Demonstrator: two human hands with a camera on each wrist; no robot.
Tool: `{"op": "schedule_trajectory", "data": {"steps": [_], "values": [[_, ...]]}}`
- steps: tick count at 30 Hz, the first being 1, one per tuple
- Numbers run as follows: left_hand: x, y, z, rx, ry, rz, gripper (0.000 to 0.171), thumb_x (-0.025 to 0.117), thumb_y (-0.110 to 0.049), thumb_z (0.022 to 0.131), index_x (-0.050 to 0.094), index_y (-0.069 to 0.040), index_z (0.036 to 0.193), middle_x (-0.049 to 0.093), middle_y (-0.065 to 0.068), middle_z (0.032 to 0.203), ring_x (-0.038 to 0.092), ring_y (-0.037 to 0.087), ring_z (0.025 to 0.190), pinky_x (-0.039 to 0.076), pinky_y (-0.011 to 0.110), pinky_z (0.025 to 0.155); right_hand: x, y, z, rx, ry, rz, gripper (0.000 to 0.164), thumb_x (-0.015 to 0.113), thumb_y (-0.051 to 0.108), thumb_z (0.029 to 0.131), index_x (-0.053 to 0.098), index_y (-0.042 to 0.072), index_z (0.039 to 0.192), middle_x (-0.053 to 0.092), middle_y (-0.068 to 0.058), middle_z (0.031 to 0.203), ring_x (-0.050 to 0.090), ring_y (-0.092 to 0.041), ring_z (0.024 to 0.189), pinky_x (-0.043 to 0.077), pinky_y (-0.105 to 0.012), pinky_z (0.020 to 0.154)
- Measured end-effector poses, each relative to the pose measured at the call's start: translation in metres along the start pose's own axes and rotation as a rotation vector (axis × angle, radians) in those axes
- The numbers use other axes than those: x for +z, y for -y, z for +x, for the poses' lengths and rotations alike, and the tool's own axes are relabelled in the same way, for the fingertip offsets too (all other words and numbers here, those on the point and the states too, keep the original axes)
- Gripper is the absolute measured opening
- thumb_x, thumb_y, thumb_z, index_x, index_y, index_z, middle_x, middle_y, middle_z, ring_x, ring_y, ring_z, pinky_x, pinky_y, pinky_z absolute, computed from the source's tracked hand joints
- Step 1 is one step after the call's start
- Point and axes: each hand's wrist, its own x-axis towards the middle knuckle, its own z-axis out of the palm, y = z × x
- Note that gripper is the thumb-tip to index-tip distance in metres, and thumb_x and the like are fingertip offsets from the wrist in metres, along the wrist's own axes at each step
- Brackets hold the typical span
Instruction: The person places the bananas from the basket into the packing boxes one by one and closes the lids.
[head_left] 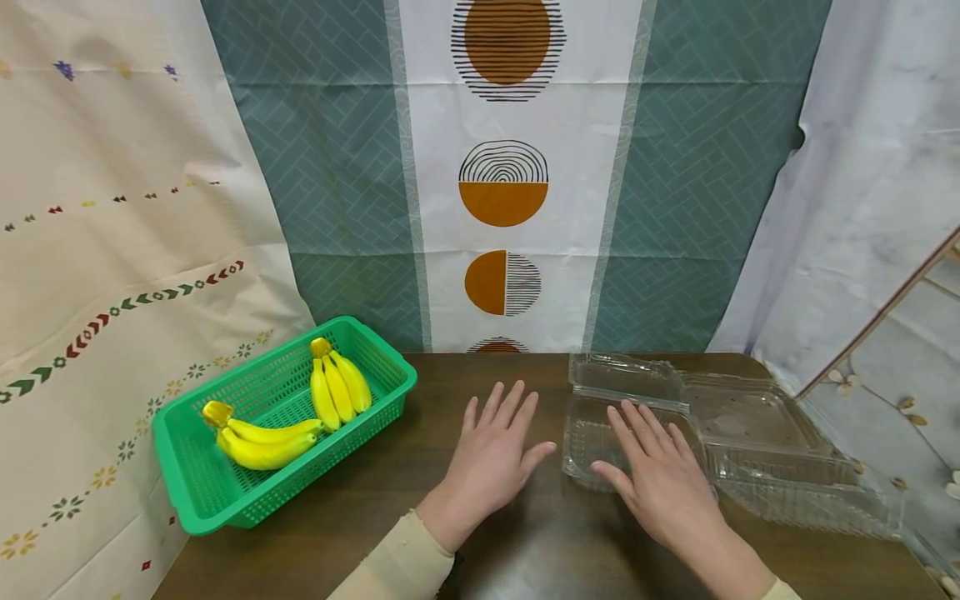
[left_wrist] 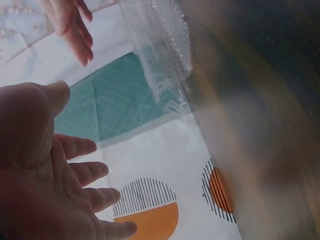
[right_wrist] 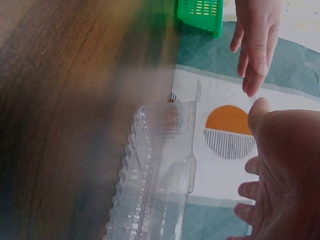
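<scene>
My left hand [head_left: 491,454] hovers over the middle of the table, palm down with fingers straight and spread, holding nothing. The right hand [head_left: 660,479] has its fingers spread too and overlaps the front of a clear plastic clamshell container [head_left: 588,433] in the head view. A second clear clamshell container [head_left: 757,412] lies with its lid open to the right of the first. In the right wrist view the ridged side of a clear container [right_wrist: 150,170] stands beside the right palm. Two bunches of bananas, one lying sideways [head_left: 266,446] and one with its stem up [head_left: 337,387], sit in a green basket [head_left: 180,492].
The green basket stands at the left of the brown wooden table [head_left: 525,550]. A patterned curtain [head_left: 345,167] hangs along the table's back edge. Cream cloth [head_left: 112,250] covers the left side, and pale marbled cloth [head_left: 892,208] the right, close to the second container.
</scene>
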Motion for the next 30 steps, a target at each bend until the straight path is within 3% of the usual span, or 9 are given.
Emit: {"op": "schedule_trajectory", "data": {"steps": [7,30], "values": [[0.004,-0.003,0.001,0.005,-0.005,0.004,0.080,0.055,-0.065,0.109,0.042,-0.018,0.172,0.029,0.007,0.181,0.023,0.036,0.167,0.020,0.069,0.130,0.000,-0.004,-0.004,-0.007,-0.024,-0.006,0.084,0.063,0.057,0.109,0.037,0.007,0.172,0.033,-0.021,0.177,0.029,-0.045,0.163,0.025,-0.072,0.125],[0.015,-0.018,0.007,0.033,-0.010,-0.025,0.079,0.055,-0.064,0.110,0.043,-0.017,0.172,0.030,0.008,0.180,0.025,0.037,0.166,0.024,0.070,0.128,0.001,-0.020,-0.019,0.059,0.012,0.020,0.086,0.062,0.058,0.110,0.036,0.007,0.173,0.031,-0.022,0.178,0.027,-0.048,0.163,0.025,-0.074,0.124]]}}
